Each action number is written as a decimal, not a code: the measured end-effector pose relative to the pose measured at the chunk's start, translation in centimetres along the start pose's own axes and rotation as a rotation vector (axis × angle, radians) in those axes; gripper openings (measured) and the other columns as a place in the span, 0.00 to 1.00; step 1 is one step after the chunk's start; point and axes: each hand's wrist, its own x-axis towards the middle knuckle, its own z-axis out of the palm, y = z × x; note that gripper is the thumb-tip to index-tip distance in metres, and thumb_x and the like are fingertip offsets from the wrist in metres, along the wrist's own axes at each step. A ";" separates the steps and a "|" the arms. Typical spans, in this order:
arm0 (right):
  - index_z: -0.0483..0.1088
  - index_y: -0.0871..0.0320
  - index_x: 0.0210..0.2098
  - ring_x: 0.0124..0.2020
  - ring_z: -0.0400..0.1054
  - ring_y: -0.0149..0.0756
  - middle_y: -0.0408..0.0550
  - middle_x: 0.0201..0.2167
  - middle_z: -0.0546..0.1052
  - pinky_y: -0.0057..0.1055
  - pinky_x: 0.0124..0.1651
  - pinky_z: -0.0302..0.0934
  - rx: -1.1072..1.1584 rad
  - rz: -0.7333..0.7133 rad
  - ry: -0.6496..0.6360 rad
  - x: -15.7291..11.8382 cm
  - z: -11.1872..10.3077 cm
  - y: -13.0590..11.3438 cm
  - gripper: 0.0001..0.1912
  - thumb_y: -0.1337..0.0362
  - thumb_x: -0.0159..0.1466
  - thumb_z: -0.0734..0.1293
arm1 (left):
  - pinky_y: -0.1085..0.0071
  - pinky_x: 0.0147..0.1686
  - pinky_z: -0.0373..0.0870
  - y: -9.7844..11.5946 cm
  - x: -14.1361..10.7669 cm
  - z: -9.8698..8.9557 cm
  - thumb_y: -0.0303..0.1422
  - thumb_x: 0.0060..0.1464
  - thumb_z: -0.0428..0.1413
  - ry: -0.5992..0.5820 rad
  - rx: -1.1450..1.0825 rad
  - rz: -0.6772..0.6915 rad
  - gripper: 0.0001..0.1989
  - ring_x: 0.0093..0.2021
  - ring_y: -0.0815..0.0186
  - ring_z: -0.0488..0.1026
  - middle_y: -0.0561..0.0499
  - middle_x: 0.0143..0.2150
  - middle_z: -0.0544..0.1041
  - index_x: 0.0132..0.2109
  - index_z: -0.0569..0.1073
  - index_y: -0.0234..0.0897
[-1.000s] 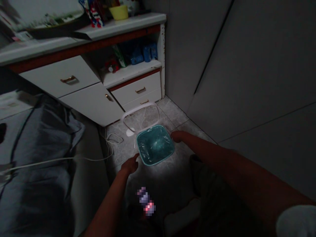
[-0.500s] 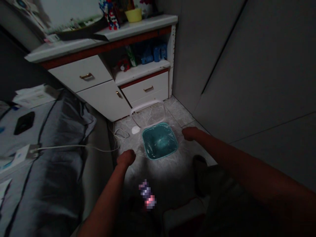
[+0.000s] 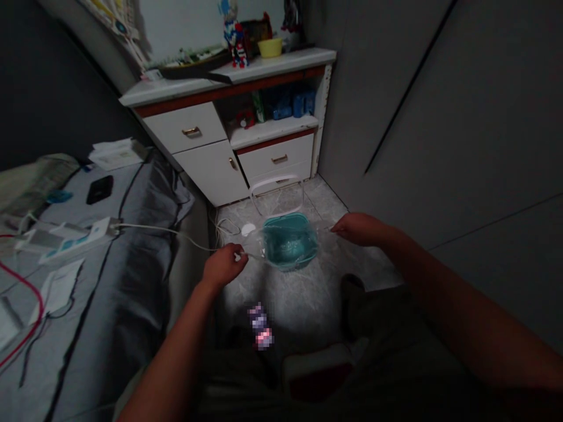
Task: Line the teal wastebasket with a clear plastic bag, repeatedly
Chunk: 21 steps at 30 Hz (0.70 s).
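A teal square plastic bin [image 3: 290,243] stands on the marble-patterned floor tiles [image 3: 325,281] directly ahead of me. A clear plastic bag [image 3: 254,241] stretches across its top and is drawn out to both sides. My left hand [image 3: 224,265] is shut on the bag's left edge, beside the bin. My right hand [image 3: 358,230] reaches in from the right, its fingertips pinching the plastic at the bin's right side. A white plastic loop [image 3: 276,193] lies on the floor behind the bin.
A white cabinet [image 3: 211,170] with drawers and a shelf of small items stands behind the bin. On the left is a bed [image 3: 132,281] holding a power strip [image 3: 70,237], a phone and a white cable. Grey wall panels fill the right.
Both hands have risen and moved apart, pulling the clear plastic taut over the bin. The view has tilted upward, showing more of the cabinet and bed.
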 end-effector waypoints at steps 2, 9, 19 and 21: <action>0.84 0.50 0.52 0.56 0.77 0.47 0.51 0.54 0.84 0.38 0.57 0.68 0.062 -0.020 0.054 -0.8 -1.2 0.4 0.17 0.64 0.69 0.67 | 0.65 0.51 0.74 -0.3 -1.0 -1.4 0.44 0.62 0.53 0.094 -0.142 0.103 0.14 0.48 0.57 0.79 0.44 0.48 0.82 0.42 0.77 0.39; 0.83 0.53 0.47 0.46 0.79 0.42 0.50 0.44 0.85 0.37 0.52 0.72 0.686 -0.231 -0.044 -6.0 -6.1 1.2 0.20 0.48 0.62 0.75 | 0.57 0.64 0.69 -0.1 -5.2 -7.5 0.48 0.58 0.61 0.325 -0.521 0.311 0.19 0.61 0.54 0.72 0.42 0.58 0.77 0.31 0.65 0.41; 0.64 0.46 0.40 0.13 0.42 0.18 0.36 0.22 0.66 0.25 0.21 0.40 1.207 0.048 0.542 -9.8 -6.2 3.7 0.30 0.27 0.61 0.62 | 0.66 0.38 0.76 -1.0 -8.1 -11.7 0.45 0.54 0.69 0.402 -1.290 0.224 0.25 0.37 0.63 0.74 0.52 0.34 0.74 0.26 0.63 0.39; 0.65 0.44 0.44 0.14 0.36 0.16 0.33 0.27 0.67 0.25 0.21 0.36 1.288 0.027 0.560 -8.9 -6.4 3.1 0.26 0.32 0.61 0.65 | 0.68 0.32 0.73 -1.2 -7.3 -11.3 0.45 0.51 0.70 0.409 -1.349 0.190 0.28 0.33 0.65 0.70 0.53 0.30 0.69 0.24 0.59 0.39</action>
